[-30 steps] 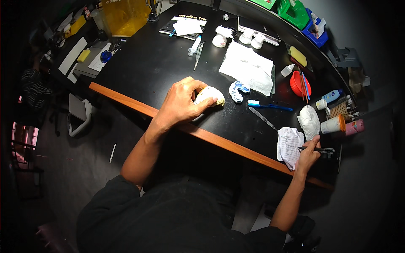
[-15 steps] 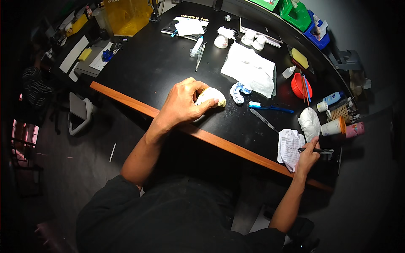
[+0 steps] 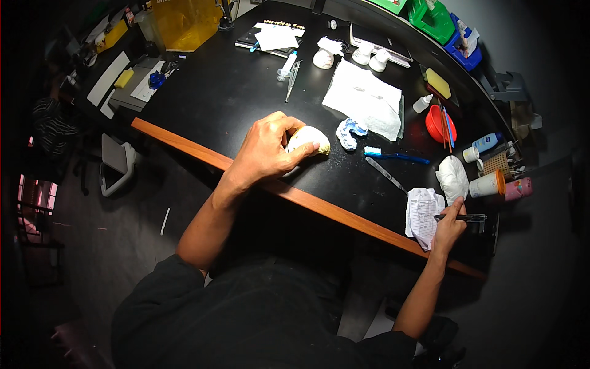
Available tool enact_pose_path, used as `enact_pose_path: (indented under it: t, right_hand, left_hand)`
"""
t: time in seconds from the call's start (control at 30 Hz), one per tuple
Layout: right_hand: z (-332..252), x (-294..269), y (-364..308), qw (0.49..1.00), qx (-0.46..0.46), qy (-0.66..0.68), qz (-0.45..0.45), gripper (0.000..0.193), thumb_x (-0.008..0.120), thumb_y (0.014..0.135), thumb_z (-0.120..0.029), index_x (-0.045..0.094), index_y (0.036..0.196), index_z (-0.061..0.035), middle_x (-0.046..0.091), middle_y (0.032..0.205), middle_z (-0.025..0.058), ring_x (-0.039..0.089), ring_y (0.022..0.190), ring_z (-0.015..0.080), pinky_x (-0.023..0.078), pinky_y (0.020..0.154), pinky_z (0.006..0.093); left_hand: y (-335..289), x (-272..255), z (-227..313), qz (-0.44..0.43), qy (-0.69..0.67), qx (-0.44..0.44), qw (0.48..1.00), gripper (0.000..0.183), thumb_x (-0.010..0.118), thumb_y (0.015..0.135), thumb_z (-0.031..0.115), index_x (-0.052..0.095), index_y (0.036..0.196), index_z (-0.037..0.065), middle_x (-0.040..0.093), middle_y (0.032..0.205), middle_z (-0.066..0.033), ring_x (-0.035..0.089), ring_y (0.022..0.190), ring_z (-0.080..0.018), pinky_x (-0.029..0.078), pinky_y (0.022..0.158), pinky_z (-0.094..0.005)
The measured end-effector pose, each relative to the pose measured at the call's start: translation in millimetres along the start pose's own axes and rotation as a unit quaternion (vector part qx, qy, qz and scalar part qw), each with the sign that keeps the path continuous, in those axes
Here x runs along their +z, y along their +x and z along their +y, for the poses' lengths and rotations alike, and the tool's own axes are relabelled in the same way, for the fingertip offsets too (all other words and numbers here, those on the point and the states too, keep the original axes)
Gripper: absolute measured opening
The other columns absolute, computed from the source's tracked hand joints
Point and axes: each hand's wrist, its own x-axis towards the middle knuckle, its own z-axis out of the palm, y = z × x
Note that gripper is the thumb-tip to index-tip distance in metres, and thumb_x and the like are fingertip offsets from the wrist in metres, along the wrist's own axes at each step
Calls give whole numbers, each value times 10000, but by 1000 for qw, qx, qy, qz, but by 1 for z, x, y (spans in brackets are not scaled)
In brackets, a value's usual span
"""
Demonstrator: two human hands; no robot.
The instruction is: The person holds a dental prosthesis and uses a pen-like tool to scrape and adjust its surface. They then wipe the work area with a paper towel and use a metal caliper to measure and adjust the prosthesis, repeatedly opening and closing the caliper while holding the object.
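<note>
My left hand [image 3: 270, 147] is closed around a white, rounded plaster-like piece [image 3: 308, 138] with a yellowish edge, at the desk's front edge. The fingers cover part of it. Over on the right, my right hand [image 3: 450, 230] grips a black pen [image 3: 470, 218]. Under and beside that hand lies a creased paper slip [image 3: 423, 212] with handwriting. A white, lumpy wrapped bundle [image 3: 452, 175] is just beyond my right fingertips. Between the hands are a blue-and-white lump [image 3: 349, 134], a blue toothbrush [image 3: 396, 155] and a metal knife-like tool [image 3: 385, 173].
Farther back, white sheets [image 3: 362, 98] cover part of the black desk, near small white models [image 3: 370, 57] and a syringe [image 3: 287, 66]. A red bowl [image 3: 439, 126], a small dropper bottle [image 3: 422, 103] and an orange-lidded jar [image 3: 487, 184] stand right. A wooden edge [image 3: 326, 209] borders the desk.
</note>
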Motion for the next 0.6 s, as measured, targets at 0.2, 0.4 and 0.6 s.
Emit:
enact_pose_path:
  t: [0.2, 0.4, 0.6]
  right_hand:
    - [-2, 1, -1, 1000, -10, -28, 10, 583, 458, 1103, -444, 524, 740, 7, 478, 595, 39, 467, 600, 157, 402, 608, 364]
    - [-6, 1, -2, 999, -9, -46, 11, 592, 469, 1095, -468, 533, 759, 15, 492, 610, 42, 488, 619, 161, 419, 626, 367]
    - [1, 1, 0, 998, 4, 59, 24, 556, 500, 1090, -458, 493, 714, -49, 457, 621, -9, 413, 576, 89, 329, 537, 276]
  left_hand:
    - [0, 0, 0, 1, -5, 6, 1000, 447, 848, 816, 372, 774, 1055, 2, 638, 803, -104, 558, 648, -151, 463, 597, -319]
    - [-1, 0, 0, 2, -2, 4, 1000, 446, 849, 816, 375, 775, 1054, 4, 633, 797, -102, 557, 650, -153, 462, 598, -319]
    - [0, 1, 0, 8, -2, 11, 1000, 445, 852, 813, 372, 775, 1053, 5, 635, 802, -102, 556, 649, -151, 459, 596, -315]
